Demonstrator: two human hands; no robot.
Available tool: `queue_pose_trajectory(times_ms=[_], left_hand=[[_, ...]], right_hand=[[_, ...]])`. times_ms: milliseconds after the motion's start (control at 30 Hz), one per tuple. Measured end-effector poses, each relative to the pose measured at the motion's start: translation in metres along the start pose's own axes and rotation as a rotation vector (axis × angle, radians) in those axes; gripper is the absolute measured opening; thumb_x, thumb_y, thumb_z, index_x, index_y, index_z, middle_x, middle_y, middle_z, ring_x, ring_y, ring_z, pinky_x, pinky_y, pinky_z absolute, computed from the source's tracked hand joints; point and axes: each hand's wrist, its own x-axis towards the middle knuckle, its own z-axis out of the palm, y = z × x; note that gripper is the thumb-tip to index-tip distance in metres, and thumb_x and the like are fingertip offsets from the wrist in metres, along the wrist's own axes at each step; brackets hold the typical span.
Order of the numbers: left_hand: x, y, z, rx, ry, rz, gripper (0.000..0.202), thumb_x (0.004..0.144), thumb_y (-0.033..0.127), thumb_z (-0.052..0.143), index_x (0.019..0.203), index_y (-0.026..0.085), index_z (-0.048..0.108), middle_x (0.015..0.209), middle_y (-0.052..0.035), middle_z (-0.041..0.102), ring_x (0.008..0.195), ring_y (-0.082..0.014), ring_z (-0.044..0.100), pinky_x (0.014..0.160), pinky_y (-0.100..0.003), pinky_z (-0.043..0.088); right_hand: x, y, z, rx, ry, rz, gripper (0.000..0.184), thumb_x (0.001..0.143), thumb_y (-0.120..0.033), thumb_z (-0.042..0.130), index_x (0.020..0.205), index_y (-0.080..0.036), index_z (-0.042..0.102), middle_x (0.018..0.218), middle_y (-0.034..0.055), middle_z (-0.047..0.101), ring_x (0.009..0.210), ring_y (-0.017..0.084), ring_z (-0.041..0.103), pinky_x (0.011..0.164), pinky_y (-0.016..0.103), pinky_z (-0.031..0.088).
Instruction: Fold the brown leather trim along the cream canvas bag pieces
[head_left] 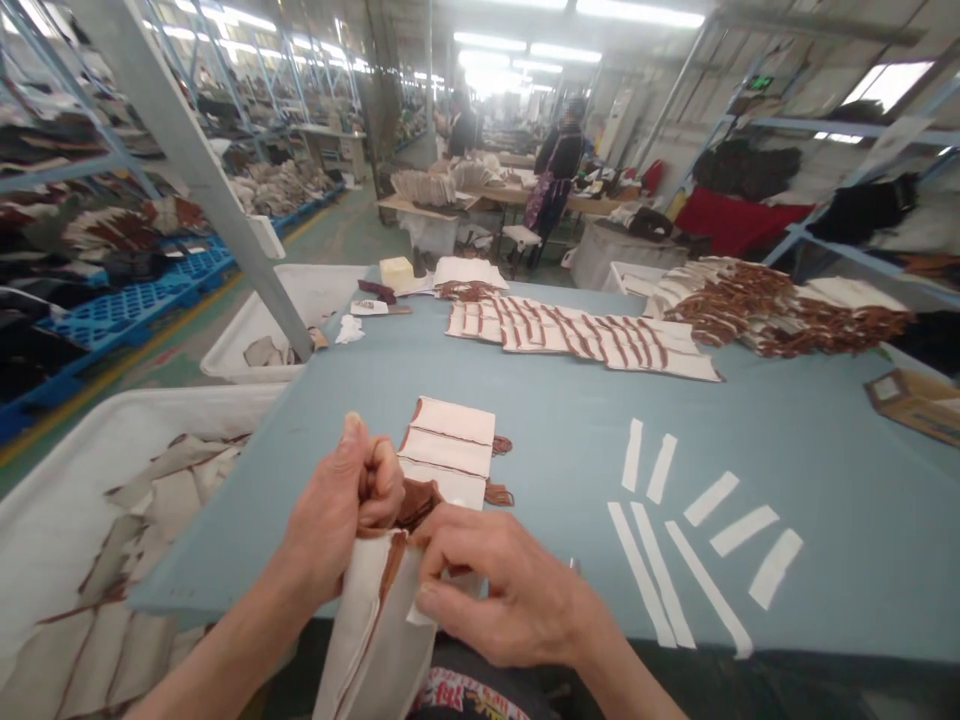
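My left hand (341, 515) is closed in a fist on the brown-trimmed top edge of a cream fabric piece (375, 630) at the table's near edge. My right hand (495, 585) pinches the same piece just to the right, thumb underneath. The piece hangs down over the table edge toward my lap. Right behind my hands lies a small stack of similar cream pieces with brown edging (448, 450) on the blue table (570, 430).
White paper strips (701, 545) lie at the right. Rows of finished pieces (577, 335) and a brown-cream pile (765, 305) sit farther back. White bins with scraps (90, 520) stand left. A grey post (202, 170) rises there. People work at far tables.
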Motion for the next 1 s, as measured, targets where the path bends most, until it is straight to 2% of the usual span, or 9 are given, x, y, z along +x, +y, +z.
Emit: queue_pose_trajectory(times_ms=[67,133,300,467,567,633,767,867,1000], left_hand=[[0.004,-0.002,-0.004,0.064,0.001,0.038,0.076,0.088,0.095,0.048,0.060,0.025,0.042,0.045,0.0106,0.026,0.042,-0.0095,0.020,0.042,-0.021,0.024],[0.006,-0.003,-0.010,0.120,-0.045,0.058,0.074,0.092,0.092,0.046,0.063,0.024,0.050,0.049,0.0073,0.036,0.046,-0.0126,0.033,0.046,-0.023,0.033],[0.005,0.010,-0.026,0.310,-0.282,0.078,0.056,0.090,0.071,0.074,0.073,0.018,0.069,0.076,-0.0022,0.068,0.071,-0.0180,0.056,0.064,-0.025,0.045],[0.003,0.019,-0.025,0.503,-0.471,0.076,0.036,0.096,0.049,0.068,0.077,0.019,0.065,0.080,0.0014,0.062,0.073,-0.0161,0.052,0.064,-0.023,0.041],[-0.001,0.014,-0.021,0.450,-0.483,0.100,0.036,0.099,0.047,0.066,0.075,0.019,0.064,0.077,0.0029,0.059,0.069,-0.0144,0.048,0.063,-0.022,0.039],[-0.006,0.009,-0.019,0.405,-0.466,0.107,0.038,0.100,0.049,0.065,0.077,0.019,0.066,0.079,0.0021,0.062,0.071,-0.0147,0.051,0.065,-0.022,0.041],[-0.018,-0.001,-0.016,0.334,-0.421,0.024,0.046,0.105,0.059,0.061,0.087,0.019,0.075,0.084,-0.0004,0.071,0.076,-0.0166,0.059,0.070,-0.022,0.046],[-0.024,-0.004,-0.014,0.333,-0.411,-0.011,0.048,0.107,0.061,0.057,0.098,0.020,0.080,0.086,-0.0010,0.076,0.075,-0.0171,0.063,0.069,-0.022,0.048],[-0.027,-0.007,-0.008,0.457,-0.319,0.063,0.050,0.108,0.060,0.055,0.096,0.020,0.081,0.082,-0.0002,0.074,0.070,-0.0161,0.058,0.063,-0.021,0.044]], right_hand=[[0.002,-0.004,0.001,0.066,0.010,0.022,0.018,0.088,-0.013,0.062,0.075,-0.023,0.054,0.078,-0.0025,0.059,0.071,0.013,0.054,0.069,0.025,0.043],[0.005,-0.006,-0.003,0.143,0.042,0.049,0.019,0.089,-0.015,0.061,0.075,-0.023,0.052,0.074,-0.0040,0.055,0.069,0.013,0.051,0.068,0.024,0.042],[0.015,-0.013,-0.032,0.078,-0.008,0.076,0.020,0.095,-0.021,0.061,0.077,-0.022,0.053,0.077,-0.0042,0.055,0.071,0.013,0.049,0.070,0.026,0.040],[0.020,-0.015,-0.047,0.025,-0.106,0.167,0.022,0.100,-0.029,0.061,0.080,-0.022,0.057,0.079,-0.0028,0.057,0.072,0.015,0.050,0.068,0.027,0.039],[0.014,-0.014,-0.046,0.023,-0.052,0.126,0.025,0.103,-0.031,0.060,0.080,-0.022,0.056,0.092,0.0022,0.065,0.085,0.017,0.058,0.078,0.029,0.044],[0.005,-0.015,-0.043,0.009,0.101,0.138,0.027,0.105,-0.033,0.060,0.081,-0.022,0.057,0.098,0.0042,0.066,0.090,0.018,0.059,0.080,0.028,0.045],[-0.019,-0.030,-0.031,0.106,0.427,0.404,0.035,0.106,-0.048,0.064,0.083,-0.022,0.059,0.071,-0.0046,0.051,0.063,0.013,0.044,0.059,0.025,0.037],[-0.030,-0.046,-0.015,0.137,0.417,0.551,0.038,0.103,-0.052,0.067,0.081,-0.021,0.062,0.066,-0.0047,0.052,0.059,0.012,0.044,0.055,0.024,0.034],[-0.026,-0.056,0.003,-0.066,0.400,0.552,0.032,0.101,-0.041,0.063,0.078,-0.019,0.066,0.063,-0.0043,0.056,0.058,0.011,0.046,0.054,0.024,0.032]])
